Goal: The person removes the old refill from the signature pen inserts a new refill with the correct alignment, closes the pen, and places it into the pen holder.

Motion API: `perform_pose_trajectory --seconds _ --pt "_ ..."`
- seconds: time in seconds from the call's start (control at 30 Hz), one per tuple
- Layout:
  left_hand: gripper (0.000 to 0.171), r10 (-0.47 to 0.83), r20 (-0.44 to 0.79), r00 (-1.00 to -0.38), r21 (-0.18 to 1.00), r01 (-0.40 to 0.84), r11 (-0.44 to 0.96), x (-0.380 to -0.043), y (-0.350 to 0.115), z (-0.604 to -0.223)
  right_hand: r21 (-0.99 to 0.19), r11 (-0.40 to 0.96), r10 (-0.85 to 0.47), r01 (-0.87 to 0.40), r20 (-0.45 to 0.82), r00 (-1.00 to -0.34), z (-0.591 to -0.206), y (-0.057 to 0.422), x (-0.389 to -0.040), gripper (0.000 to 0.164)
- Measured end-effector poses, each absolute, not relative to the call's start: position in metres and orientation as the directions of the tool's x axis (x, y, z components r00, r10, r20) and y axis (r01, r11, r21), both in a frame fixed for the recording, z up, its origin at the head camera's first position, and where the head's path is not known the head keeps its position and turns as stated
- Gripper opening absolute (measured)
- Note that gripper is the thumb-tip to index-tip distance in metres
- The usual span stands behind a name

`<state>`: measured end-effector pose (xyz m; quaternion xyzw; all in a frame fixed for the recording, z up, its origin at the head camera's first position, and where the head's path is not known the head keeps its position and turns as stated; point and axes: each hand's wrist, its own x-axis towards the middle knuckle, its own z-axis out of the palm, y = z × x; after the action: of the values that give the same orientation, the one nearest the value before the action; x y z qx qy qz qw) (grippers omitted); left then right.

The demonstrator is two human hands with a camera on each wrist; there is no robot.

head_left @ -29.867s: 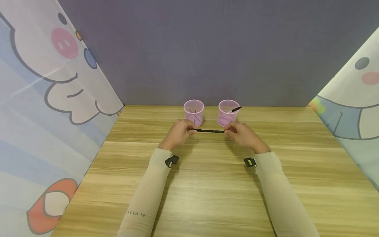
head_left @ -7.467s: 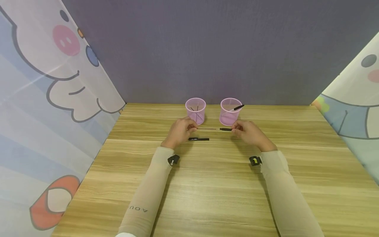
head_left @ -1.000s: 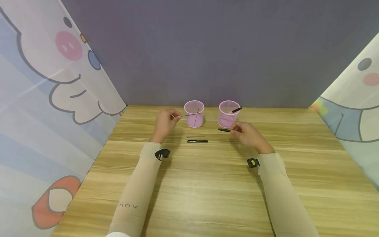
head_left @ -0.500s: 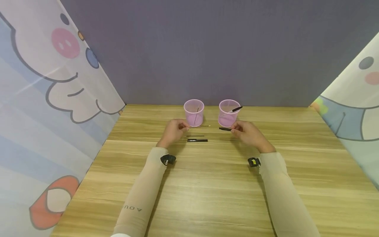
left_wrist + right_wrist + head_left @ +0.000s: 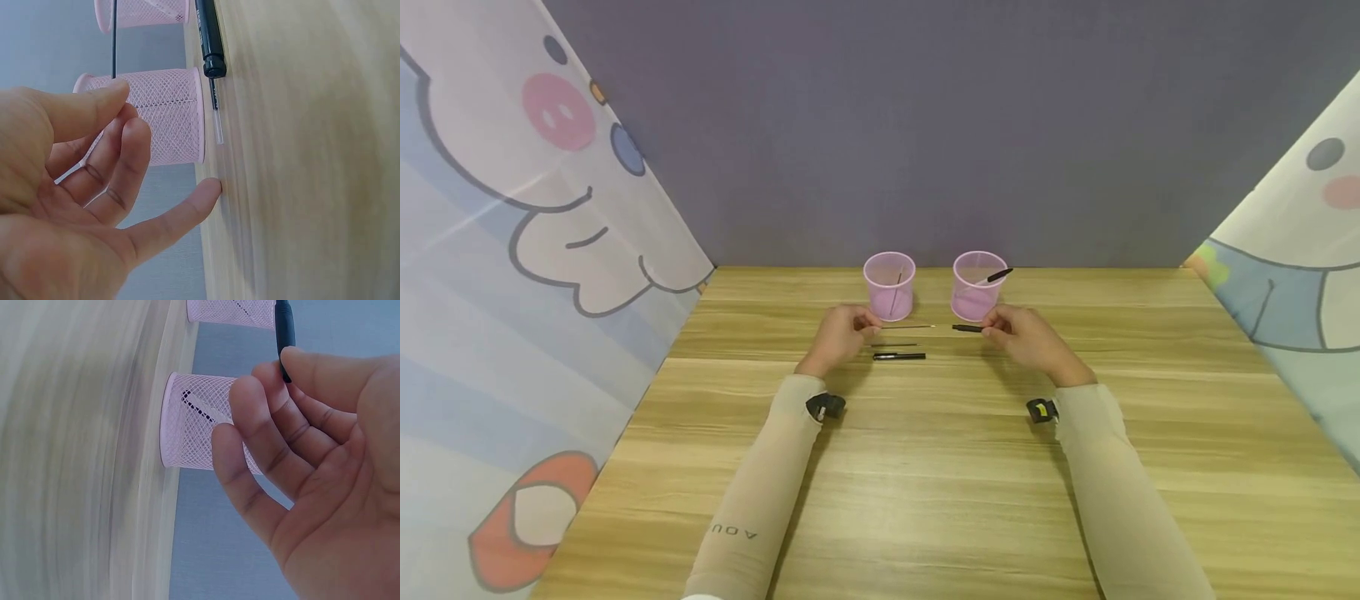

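The refill (image 5: 908, 327) should be light, slender and liable to flex; take hold toward its rear end, clear of the tip. The barrel (image 5: 967, 328) is probably light, stiff and smooth; take hold away from its free end. The refill is a thin dark rod with a paler tip; the barrel is black. Both are held above the worktop (image 5: 940, 467) before the pink mesh cups (image 5: 904, 302), ends apart. The left hand (image 5: 837, 338) pinches the refill; the right hand (image 5: 1028, 340) pinches the barrel
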<state>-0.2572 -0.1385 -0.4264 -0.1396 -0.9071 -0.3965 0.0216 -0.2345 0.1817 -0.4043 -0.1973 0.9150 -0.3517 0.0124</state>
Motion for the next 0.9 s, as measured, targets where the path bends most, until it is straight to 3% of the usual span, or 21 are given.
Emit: perform_pose_trajectory --seconds 0.9 --pt "0.005 0.289 0.170 -0.942 0.700 0.322 0.638 -0.2558 -0.1360 -0.4224 -0.627 0.687 -0.377 -0.368 0.126 -0.918 -0.4058 0.1725 -0.2336 0.008"
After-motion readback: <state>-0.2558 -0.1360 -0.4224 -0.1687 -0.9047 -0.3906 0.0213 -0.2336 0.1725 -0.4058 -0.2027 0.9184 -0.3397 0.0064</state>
